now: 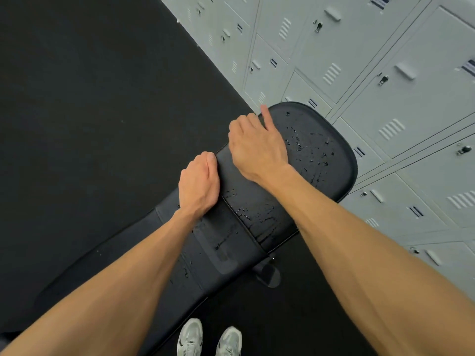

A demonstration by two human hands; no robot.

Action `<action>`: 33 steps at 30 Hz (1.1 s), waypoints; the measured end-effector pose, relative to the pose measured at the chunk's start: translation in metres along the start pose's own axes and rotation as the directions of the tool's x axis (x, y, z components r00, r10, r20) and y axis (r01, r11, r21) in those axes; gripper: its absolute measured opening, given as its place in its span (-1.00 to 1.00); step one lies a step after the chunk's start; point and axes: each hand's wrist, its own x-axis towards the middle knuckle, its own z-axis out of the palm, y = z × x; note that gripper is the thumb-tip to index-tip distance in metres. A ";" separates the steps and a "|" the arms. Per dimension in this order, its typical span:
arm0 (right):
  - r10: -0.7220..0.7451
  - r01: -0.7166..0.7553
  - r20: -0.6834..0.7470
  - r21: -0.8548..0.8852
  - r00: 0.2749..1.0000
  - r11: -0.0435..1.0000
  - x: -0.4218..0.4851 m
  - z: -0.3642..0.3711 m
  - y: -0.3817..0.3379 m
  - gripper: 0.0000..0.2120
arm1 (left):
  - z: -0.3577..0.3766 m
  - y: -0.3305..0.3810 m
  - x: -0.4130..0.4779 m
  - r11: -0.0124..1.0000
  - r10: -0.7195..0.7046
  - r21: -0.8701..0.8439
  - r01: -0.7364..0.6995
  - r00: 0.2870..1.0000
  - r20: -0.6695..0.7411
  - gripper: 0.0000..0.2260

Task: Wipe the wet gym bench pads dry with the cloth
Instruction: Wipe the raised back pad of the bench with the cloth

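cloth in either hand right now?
No: the left hand and right hand rest bare on the wet bench pad, and no cloth is visible anywhere.

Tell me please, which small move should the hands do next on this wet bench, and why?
Probably fetch a cloth first: both hands, left and right, rest bare on the black padded bench seat, water droplets remain, and no cloth is in view.

Seat pad [316, 150]: far end of bench, next to lockers [385, 80] behind and right.
Back pad [205, 253]: nearer, adjoining seat pad, running toward lower left.
Left hand [199, 182]: on bench's left edge, at the join.
Right hand [257, 147]: on seat pad's left edge.
Shoes [209, 341]: on floor [90, 111], nearest camera.
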 end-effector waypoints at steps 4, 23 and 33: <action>0.167 -0.170 -0.086 -0.030 0.982 0.985 0.003 -0.003 0.014 -0.74 | 0.000 -0.003 -0.001 1.000 0.002 0.007 -0.002 1.000 -0.010 -0.62; 0.529 -0.527 -0.089 0.041 0.844 0.849 -0.022 -0.017 -0.014 -0.38 | 0.002 -0.003 0.002 0.998 0.056 0.046 -0.054 0.997 -0.054 -0.64; 0.619 -0.616 -0.100 0.064 0.779 0.785 -0.015 -0.020 0.030 -0.41 | 0.008 -0.007 0.002 0.997 0.060 0.056 -0.057 0.997 -0.053 -0.64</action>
